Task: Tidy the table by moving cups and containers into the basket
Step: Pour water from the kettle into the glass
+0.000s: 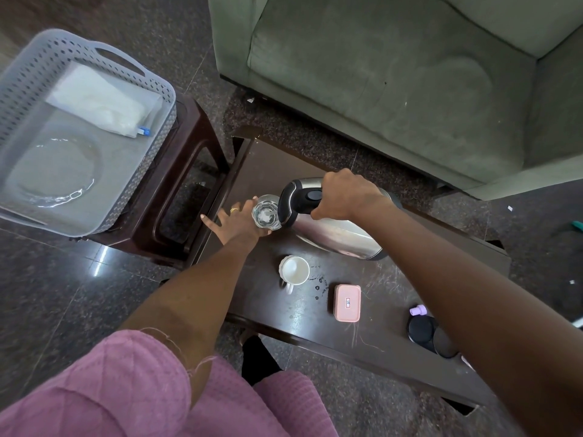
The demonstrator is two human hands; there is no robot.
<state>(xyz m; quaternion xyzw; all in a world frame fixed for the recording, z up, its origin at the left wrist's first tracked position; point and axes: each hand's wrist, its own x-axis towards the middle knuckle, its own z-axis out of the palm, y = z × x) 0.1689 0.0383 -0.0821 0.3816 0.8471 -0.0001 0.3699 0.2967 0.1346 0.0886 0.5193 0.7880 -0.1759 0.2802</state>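
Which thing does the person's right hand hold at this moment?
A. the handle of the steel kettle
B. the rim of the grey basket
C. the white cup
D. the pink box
A: the right hand grips the black handle of the steel kettle, which tilts toward the glass at the left hand; the white cup and the pink box stand untouched on the table.

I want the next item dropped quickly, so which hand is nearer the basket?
Left. The left hand, holding the glass, is a short way right of the basket. The right hand grips the kettle handle, farther right.
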